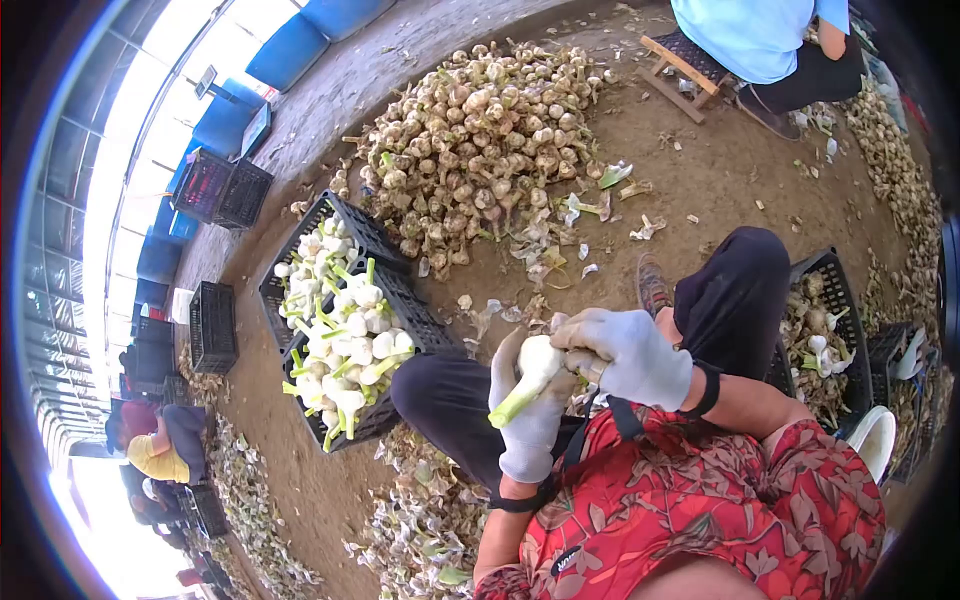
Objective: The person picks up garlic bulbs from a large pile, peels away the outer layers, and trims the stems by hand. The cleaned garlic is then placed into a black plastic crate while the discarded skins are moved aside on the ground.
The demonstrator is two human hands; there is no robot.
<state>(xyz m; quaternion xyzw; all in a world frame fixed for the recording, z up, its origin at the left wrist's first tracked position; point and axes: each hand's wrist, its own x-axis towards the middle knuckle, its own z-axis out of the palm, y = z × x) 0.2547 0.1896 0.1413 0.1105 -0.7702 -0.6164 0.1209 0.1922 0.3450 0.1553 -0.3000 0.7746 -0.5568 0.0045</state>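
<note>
A white garlic bulb (538,362) with a short green stem lies across my left hand (527,425), which is closed around it in a pale work glove. My right hand (622,352), gloved the same way, has its bent fingers at the root end of the bulb. What its fingertips pinch there is hidden. Beyond my knee, a black plastic crate (425,318) is heaped with clean white garlic bulbs (350,335) with green stems. Farther off rises a big pile of dirty, unpeeled garlic (480,140).
Peeled skins (425,520) cover the ground below my left side. A black crate (850,330) of garlic and skins stands at my right. A person in a light blue shirt (745,35) sits near a low wooden stool (685,75). More crates (212,325) and people are at far left.
</note>
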